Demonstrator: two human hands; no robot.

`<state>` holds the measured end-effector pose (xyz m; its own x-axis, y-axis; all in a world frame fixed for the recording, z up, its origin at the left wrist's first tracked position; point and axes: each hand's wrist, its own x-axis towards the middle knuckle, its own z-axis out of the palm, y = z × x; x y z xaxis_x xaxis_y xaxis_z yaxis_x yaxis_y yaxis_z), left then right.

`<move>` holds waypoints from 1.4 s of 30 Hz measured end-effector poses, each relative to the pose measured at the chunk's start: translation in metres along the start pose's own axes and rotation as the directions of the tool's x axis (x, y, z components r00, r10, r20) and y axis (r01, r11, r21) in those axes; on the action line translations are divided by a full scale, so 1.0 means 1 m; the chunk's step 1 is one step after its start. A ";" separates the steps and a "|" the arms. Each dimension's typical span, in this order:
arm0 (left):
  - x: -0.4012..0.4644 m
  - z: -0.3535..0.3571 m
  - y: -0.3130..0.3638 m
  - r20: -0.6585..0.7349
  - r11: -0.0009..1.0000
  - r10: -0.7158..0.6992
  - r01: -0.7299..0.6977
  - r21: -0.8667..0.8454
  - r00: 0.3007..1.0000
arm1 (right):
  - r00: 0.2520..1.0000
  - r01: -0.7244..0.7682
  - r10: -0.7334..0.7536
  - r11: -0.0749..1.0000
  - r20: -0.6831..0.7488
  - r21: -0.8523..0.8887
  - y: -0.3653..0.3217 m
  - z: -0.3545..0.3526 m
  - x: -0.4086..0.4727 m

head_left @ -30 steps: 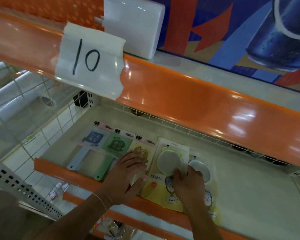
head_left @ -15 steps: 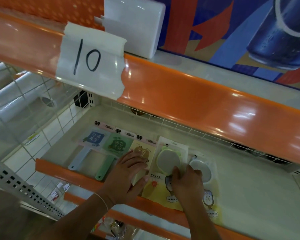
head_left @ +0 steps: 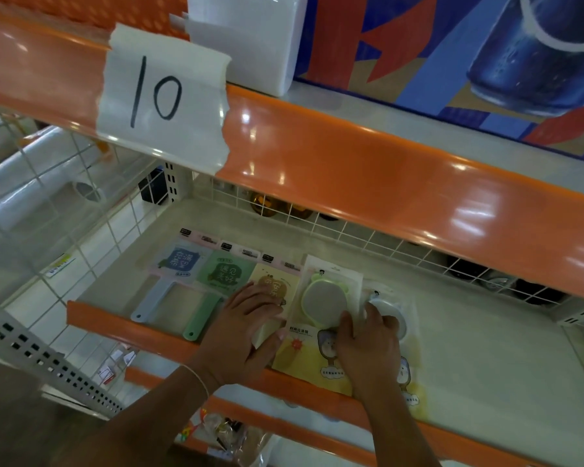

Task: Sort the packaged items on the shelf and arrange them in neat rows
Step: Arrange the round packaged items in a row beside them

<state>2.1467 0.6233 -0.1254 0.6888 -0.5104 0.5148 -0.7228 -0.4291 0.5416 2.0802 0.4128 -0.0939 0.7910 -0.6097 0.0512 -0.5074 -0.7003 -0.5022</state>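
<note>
Five packaged mirrors lie in a row on the shelf. Left hand rests flat on the yellow packet — right hand, at three o'clock, presses the green-mirror packet, fingers relaxed.

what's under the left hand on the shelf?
The left hand rests flat on a yellow packaged hand mirror; its brown-printed top shows beyond the fingers. The pack's lower part and handle are covered by the hand.
</note>
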 end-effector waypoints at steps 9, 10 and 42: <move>0.022 -0.002 0.029 -0.047 1.000 -0.014 0.014 0.000 0.999 | 0.986 0.033 -0.010 0.990 -0.169 0.136 0.023 -0.036 -0.003; 0.028 0.000 0.038 -0.051 1.000 -0.008 0.009 0.018 0.999 | 0.983 0.046 -0.021 0.990 -0.180 0.136 0.028 -0.040 -0.002; 0.166 0.296 0.388 0.664 0.969 0.036 -0.189 0.161 0.747 | 0.900 -0.417 0.435 0.880 0.035 -0.228 0.400 -0.244 0.079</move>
<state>1.9638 0.1513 -0.0266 0.4518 -0.8914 -0.0372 -0.8394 -0.4388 0.3207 1.8563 -0.0059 -0.0805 0.5029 -0.8402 -0.2029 -0.8540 -0.4468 -0.2666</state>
